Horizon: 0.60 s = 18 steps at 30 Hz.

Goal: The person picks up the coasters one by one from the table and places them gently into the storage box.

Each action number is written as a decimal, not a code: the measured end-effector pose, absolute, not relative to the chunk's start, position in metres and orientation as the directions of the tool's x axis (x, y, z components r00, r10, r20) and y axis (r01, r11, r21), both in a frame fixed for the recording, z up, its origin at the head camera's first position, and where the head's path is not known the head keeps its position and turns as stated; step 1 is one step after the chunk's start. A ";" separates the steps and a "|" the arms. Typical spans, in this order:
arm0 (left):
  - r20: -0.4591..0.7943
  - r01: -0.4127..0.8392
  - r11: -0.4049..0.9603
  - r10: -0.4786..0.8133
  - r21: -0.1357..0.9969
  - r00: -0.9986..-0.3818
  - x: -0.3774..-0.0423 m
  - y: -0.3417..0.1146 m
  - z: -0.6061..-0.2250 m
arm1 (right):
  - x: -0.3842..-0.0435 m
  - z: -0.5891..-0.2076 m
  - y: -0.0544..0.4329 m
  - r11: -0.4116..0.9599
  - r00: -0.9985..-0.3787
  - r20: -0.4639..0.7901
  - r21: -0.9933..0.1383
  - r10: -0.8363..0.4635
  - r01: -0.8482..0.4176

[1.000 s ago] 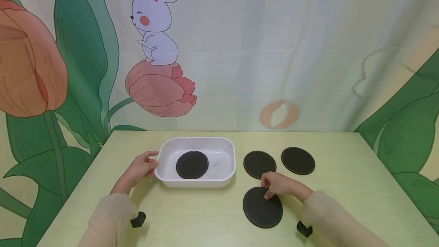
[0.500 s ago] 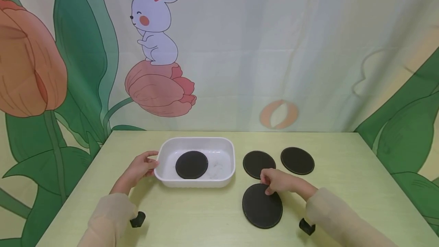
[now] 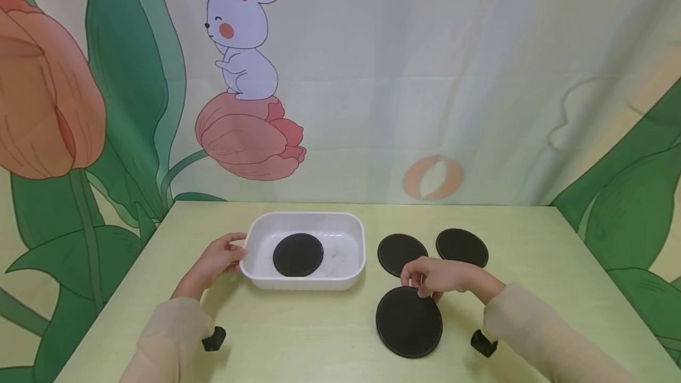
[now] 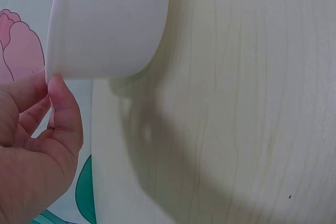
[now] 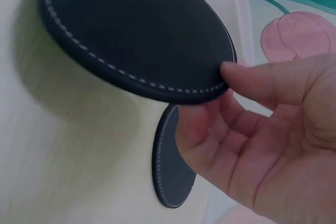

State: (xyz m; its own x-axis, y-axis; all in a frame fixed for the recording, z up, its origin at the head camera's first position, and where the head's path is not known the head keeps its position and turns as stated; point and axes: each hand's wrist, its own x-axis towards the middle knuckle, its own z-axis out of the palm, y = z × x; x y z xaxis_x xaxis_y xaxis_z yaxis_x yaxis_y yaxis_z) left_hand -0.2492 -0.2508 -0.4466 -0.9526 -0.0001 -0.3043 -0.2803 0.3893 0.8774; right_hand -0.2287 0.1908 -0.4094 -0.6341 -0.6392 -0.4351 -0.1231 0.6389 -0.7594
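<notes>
My left hand point(image 3: 217, 262) pinches the left rim of a white rectangular dish point(image 3: 324, 283), thumb against its outside in the left wrist view. Inside the dish lies a round black coaster point(image 3: 298, 255). My right hand point(image 3: 444, 276) pinches the far edge of another black coaster point(image 3: 408, 323) between thumb and fingers. In the right wrist view that held coaster point(image 5: 136, 30) shows white stitching round its edge and tilts up off the table, with a shadow beneath.
Two more black coasters, one on the left point(image 3: 401, 254) and one on the right point(image 3: 463, 247), lie flat beyond my right hand. The pale wooden table point(image 3: 298, 336) ends at a printed curtain point(image 3: 362, 105) with a rabbit and tulips.
My right hand has gone from touching the near coaster's edge to pinching it, and that edge has come up. The hand moved slightly right and away. The left hand and dish stayed put.
</notes>
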 end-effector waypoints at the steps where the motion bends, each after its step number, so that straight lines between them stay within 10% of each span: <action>1: -0.306 -0.282 0.388 0.000 0.878 -0.952 -0.249 -0.251 -0.447 | -0.229 -0.407 0.190 0.633 -0.617 -0.442 -0.764 -0.652 -0.122; 8: -0.308 -0.285 0.382 -0.001 0.879 -0.952 -0.250 -0.251 -0.446 | -0.233 -0.391 0.177 0.537 -0.531 -0.407 -0.836 -0.743 -0.113; 18: -0.298 -0.275 0.374 0.002 0.886 -0.955 -0.250 -0.250 -0.447 | -0.248 -0.387 0.154 0.343 -0.578 -0.293 -0.939 -0.762 0.025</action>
State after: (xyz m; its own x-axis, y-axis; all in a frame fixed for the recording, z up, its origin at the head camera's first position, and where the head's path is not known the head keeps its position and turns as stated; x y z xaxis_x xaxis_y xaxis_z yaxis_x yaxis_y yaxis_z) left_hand -0.2496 -0.2505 -0.4471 -0.9546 0.0024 -0.2978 -0.2754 0.3739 0.8857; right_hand -0.2478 0.1543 -0.3866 -0.5777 -0.7618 -0.2931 0.0246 0.3426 -0.9391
